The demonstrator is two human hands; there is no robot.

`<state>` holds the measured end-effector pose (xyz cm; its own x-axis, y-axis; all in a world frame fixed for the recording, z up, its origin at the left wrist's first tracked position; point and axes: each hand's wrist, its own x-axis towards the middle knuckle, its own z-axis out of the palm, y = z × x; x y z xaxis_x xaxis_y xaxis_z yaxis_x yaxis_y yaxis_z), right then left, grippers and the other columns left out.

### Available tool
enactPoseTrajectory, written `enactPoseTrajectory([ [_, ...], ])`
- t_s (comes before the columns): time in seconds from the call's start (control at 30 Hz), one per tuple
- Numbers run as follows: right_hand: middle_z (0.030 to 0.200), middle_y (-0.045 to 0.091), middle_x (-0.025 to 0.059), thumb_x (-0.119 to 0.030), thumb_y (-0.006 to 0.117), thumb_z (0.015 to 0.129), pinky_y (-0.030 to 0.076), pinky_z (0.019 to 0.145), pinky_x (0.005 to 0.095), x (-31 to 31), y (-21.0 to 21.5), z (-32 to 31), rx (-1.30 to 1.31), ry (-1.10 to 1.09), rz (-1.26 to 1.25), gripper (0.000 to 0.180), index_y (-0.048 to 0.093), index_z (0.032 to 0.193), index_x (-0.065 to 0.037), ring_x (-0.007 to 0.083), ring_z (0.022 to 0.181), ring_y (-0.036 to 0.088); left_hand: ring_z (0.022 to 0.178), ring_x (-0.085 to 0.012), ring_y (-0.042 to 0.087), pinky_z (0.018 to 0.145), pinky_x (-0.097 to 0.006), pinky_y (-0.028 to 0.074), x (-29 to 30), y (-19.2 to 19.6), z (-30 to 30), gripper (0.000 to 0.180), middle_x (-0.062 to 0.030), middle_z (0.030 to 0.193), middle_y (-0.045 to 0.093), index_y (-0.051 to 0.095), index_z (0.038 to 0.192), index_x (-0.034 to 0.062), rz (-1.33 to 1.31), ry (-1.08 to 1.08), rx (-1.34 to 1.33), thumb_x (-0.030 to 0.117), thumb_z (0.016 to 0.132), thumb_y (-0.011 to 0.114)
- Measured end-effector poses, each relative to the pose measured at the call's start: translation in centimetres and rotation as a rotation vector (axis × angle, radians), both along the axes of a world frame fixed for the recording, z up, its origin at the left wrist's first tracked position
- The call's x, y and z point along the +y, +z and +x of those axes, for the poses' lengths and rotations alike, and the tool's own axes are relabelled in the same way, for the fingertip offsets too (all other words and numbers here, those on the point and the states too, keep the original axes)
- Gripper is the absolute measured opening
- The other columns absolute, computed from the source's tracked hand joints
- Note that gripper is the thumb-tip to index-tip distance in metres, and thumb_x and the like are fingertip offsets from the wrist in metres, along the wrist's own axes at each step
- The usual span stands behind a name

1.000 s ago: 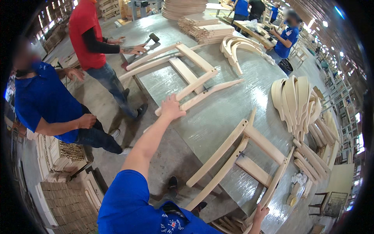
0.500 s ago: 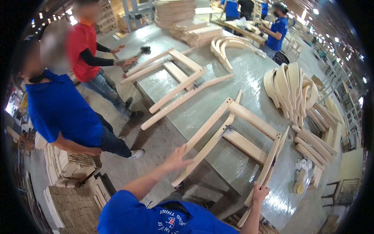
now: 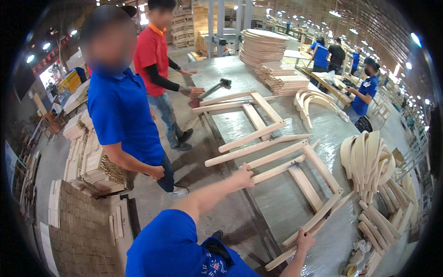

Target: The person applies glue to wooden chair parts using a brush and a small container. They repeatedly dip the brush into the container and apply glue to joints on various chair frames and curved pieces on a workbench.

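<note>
Blue-shirted worker [image 3: 168, 242] at a broad, shiny grey surface [image 3: 281, 203], L hand [image 3: 246, 177] closed over a leg end and R hand [image 3: 304, 240] clasped round a leg on the opp. side of a long-legged, pale wooden chair frame [image 3: 321, 165], which lies at approx. 4 o'clock. At 11 o'clock from it: a 2nd pale wooden frame [image 3: 269, 108], w/ a dark-headed mallet [image 3: 224, 83] beyond, nr. a red-shirted co-worker [image 3: 151, 54]. Bundled pale, curved wooden parts [image 3: 364, 159] stand at 2 o'clock.
</note>
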<state>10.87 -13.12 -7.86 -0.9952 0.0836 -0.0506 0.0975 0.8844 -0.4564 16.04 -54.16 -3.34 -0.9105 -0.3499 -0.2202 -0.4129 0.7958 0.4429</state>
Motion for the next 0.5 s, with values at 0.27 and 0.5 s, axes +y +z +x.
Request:
enactPoseTrajectory([
  [0.27,0.091,0.060,0.0150,-0.024,0.061,0.080,0.045,0.075,0.0358,3.3,6.2,4.4,0.363,0.064,-0.485,0.026,0.064,0.093,-0.001,0.0290,0.084,0.057,0.084,-0.0254,0.061,0.074,-0.036,0.050,-23.0,21.1,-1.7,0.034,-0.0179,0.093,0.062,0.058,0.108,0.0035,-0.397,0.332,0.530,0.026,0.083,0.049],
  [0.5,0.089,0.062,0.0133,-0.026,0.060,0.080,0.048,0.068,0.0335,5.1,8.5,8.7,0.336,-0.232,-0.629,0.029,0.063,0.094,-0.001,0.0223,0.072,0.058,0.078,-0.0173,0.058,0.071,-0.029,0.047,5.0,13.4,-3.8,0.026,-0.0114,0.089,0.061,0.054,0.103,-0.0022,0.156,-0.179,1.229,0.014,0.093,0.037],
])
